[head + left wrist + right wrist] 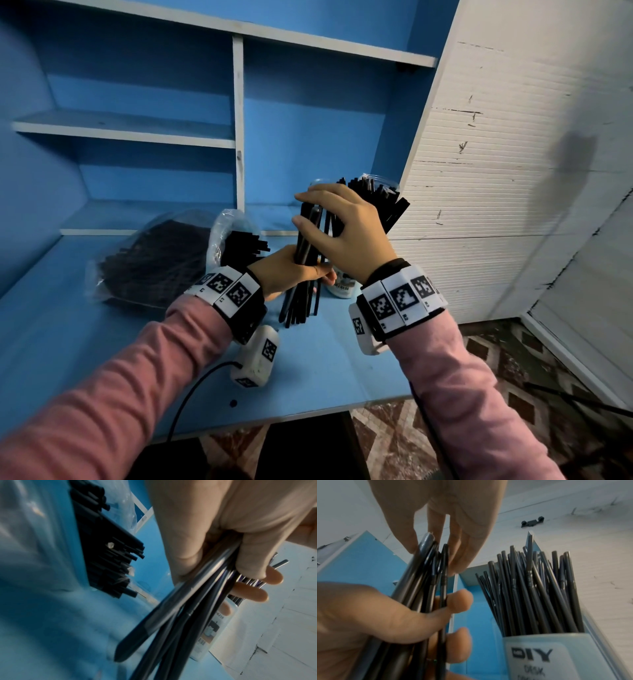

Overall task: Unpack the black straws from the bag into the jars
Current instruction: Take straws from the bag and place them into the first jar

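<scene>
At the left of the head view a clear bag [150,260] of black straws lies on the blue desk [68,342]. At centre my left hand [287,270] grips a bundle of straws [301,301] upright, fingers wrapped round its middle. My right hand [346,226] arches over the bundle's top, fingers loosely spread, touching the tips. Behind it, right of centre, stands a straw-filled jar [544,654].

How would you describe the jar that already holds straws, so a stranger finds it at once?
On the blue desk, look at the right end beside the white wall. The clear jar stands there behind the hands, packed with upright black straws; unlike the bag, it carries a "DIY" label.
</scene>
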